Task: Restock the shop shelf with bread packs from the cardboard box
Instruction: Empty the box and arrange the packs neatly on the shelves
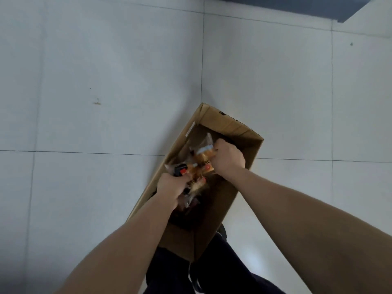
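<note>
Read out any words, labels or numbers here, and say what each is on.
Black print on the cardboard box flap: too blurred to read.
White sticker on the box's rim: too small to read.
On the bread packs: lettering blurred, unreadable.

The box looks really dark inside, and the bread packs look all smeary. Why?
Head view: the box has tall walls that shade its bottom, so it goes almost black; the packs are blurred, probably from moving, and their print can't be read; the wide lens bends the floor lines; a pale glare sits on the tiles at lower right.
</note>
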### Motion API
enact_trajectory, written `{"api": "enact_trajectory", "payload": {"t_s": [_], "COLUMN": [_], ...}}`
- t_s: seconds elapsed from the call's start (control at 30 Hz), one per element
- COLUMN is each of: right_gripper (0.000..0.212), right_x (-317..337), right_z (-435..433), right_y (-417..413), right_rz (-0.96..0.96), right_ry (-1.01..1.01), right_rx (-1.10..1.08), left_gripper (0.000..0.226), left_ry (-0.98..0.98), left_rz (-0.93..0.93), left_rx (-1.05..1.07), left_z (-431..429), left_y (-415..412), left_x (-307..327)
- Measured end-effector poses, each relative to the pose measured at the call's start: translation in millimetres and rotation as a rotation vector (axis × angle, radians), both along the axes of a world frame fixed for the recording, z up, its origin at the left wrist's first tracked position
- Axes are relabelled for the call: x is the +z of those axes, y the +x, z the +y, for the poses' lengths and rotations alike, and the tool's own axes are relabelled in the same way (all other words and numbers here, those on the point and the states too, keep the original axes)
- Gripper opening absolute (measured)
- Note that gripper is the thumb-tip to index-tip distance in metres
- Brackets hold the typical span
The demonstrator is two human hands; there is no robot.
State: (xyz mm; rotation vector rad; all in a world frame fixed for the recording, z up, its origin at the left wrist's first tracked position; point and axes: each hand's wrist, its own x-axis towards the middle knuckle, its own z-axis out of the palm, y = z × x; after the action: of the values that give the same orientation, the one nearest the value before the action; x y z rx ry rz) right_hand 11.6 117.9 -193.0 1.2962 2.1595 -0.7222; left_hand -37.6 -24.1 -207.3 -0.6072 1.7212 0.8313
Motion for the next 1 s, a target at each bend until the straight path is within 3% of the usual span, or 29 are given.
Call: {"api": "enact_trajectory", "payload": {"t_s": [0.13, 0.37, 0.57, 0.83, 1.0], "right_gripper": [0.029, 0.032, 0.031, 0.031, 0.015], "right_x": [75.7, 199.9, 299.1, 432.6, 507.8], "right_z": [-3.0, -14.7, -35.5, -78.0, -122.8], "right_y": [-6.9, -31.5, -67.1, -124.6, -153.5], "right_rz": [0.052, 0.167, 0.35, 0.605, 0.736], "right_ry": [-0.056, -0.048, -0.067, -0.202, -0.282], "right_rx": [0.013, -0.003, -0.114, -0.068, 0.019], "left_gripper": [0.02, 0.022, 0.022, 0.021, 0.023], "left_ry": [0.019, 0.061, 0.104, 0.112, 0.102], "left_rz": [0.053, 0.15, 0.261, 0.453, 0.612], "left_rx": [0.048, 0.16, 0.308, 0.505, 0.624], "left_z": [-12.2, -42.3, -82.9, -146.4, -198.8], "left_y": [-9.8, -33.8, -62.6, -87.4, -88.9], "left_x": [66.9, 191.7, 304.5, 438.6, 515.0]}}
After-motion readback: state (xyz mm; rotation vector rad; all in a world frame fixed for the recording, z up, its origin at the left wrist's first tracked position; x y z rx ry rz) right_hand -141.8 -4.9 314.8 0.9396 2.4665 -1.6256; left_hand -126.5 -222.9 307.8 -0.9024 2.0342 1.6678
